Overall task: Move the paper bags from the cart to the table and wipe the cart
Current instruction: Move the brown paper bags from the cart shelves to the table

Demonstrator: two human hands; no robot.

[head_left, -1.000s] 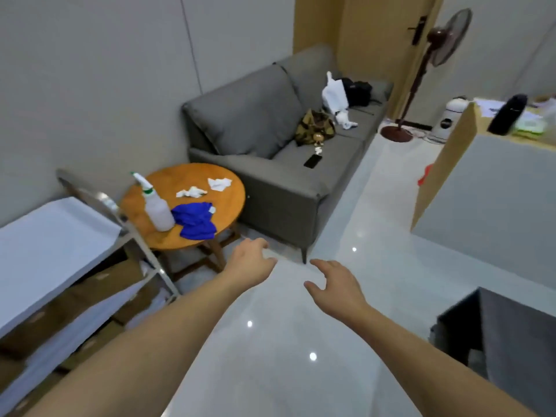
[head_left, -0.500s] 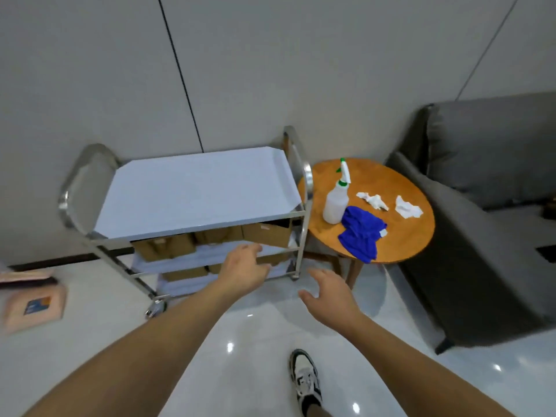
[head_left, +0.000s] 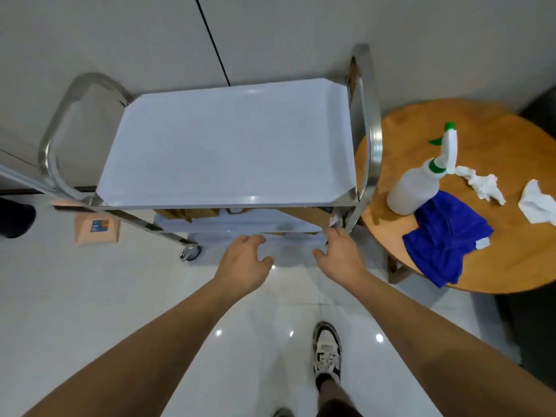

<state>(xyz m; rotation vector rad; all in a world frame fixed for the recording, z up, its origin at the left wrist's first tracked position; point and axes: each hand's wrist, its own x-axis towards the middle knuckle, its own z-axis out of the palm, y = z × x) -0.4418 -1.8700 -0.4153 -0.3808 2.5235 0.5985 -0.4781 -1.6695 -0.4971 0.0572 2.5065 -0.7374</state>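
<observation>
A steel cart point(head_left: 371, 127) stands against the wall, its white top shelf point(head_left: 225, 145) bare. Brown paper bags point(head_left: 304, 214) sit on the shelf beneath, mostly hidden by the top. My left hand point(head_left: 242, 261) and my right hand point(head_left: 341, 255) reach out side by side just in front of the cart's lower shelf, fingers relaxed and holding nothing. To the right is a round wooden table point(head_left: 511, 251) with a white spray bottle point(head_left: 418, 182) and a blue cloth point(head_left: 445, 245) on it.
Crumpled white tissues point(head_left: 484, 186) lie on the table beyond the bottle. A tan box point(head_left: 96, 230) sits on the glossy floor left of the cart. My shoe point(head_left: 326, 352) is below my hands. A dark sofa edge shows at the far right.
My view swung from the sofa to the cart, which is now close and seen from above. Both hands have moved nearer to the cart's lower shelf.
</observation>
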